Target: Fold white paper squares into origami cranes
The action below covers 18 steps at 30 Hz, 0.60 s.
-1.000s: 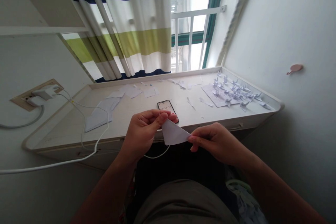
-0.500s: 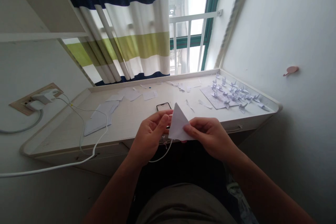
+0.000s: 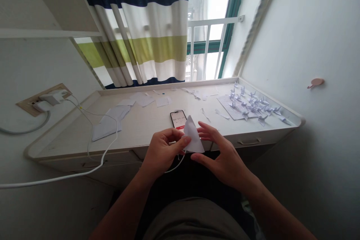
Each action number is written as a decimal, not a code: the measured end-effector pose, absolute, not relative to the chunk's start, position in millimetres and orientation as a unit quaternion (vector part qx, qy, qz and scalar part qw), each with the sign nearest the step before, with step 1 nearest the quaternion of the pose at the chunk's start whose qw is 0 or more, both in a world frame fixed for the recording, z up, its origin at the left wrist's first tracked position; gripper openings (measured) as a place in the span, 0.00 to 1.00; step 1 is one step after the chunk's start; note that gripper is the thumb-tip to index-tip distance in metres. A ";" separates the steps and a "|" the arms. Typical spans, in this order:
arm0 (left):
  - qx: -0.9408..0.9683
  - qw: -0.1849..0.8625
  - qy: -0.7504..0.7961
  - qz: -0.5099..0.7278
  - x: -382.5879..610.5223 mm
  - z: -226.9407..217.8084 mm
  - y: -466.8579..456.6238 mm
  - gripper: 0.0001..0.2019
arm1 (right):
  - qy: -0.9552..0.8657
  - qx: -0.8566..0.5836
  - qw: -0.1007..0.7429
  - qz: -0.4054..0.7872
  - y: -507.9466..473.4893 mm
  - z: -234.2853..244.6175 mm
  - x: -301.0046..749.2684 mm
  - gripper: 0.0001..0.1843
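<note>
A white paper folded into a triangle (image 3: 192,135) stands upright just in front of the desk edge. My left hand (image 3: 164,153) pinches its left edge between thumb and fingers. My right hand (image 3: 221,155) is beside it on the right, fingers spread, with fingertips touching the paper's right side and lower corner. Right behind the paper a phone (image 3: 178,119) lies on the desk (image 3: 146,127) with its screen lit.
Several small folded paper cranes (image 3: 253,105) sit on a sheet at the desk's right end. Loose white sheets (image 3: 109,123) and scraps lie at left and back. A white cable (image 3: 92,146) runs from a wall socket (image 3: 42,101) across the desk. Curtain and window behind.
The triangle has turned from lying flat between both hands to standing on end. My right hand has let go of its pinch and opened its fingers; the left keeps hold.
</note>
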<state>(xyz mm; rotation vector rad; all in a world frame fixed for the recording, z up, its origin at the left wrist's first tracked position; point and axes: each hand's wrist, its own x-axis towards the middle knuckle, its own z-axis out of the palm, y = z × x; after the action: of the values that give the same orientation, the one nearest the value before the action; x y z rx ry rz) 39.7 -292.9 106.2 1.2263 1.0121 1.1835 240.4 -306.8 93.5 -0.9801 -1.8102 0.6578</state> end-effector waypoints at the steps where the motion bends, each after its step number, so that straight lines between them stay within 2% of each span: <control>1: 0.520 0.556 0.420 0.495 38.0 106.4 -293.4 0.14 | -0.752 -0.400 0.460 0.251 -307.8 94.1 242.0 0.35; 3: 0.516 0.578 0.399 0.490 35.1 107.8 -295.0 0.15 | -0.761 -0.403 0.445 0.245 -309.0 94.8 244.9 0.21; 5: 0.509 0.598 0.379 0.489 32.7 109.8 -296.6 0.16 | -0.738 -0.417 0.458 0.267 -309.3 94.2 246.3 0.13; 8: 0.505 0.620 0.362 0.480 28.7 111.8 -298.2 0.14 | -0.655 -0.422 0.511 0.363 -309.2 92.4 245.3 0.16; 12: 0.515 0.621 0.364 0.465 24.1 109.9 -299.2 0.12 | -0.589 -0.386 0.479 0.524 -308.5 92.8 243.5 0.17; 18: 0.551 0.592 0.390 0.440 25.0 106.5 -303.2 0.12 | -0.559 -0.402 0.484 0.540 -307.6 94.2 248.0 0.16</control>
<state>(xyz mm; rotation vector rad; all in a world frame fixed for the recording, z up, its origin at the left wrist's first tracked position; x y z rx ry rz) 25.0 -303.2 106.5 1.2815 0.9064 1.0230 248.0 -307.6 94.2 -0.9790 -1.3613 1.3157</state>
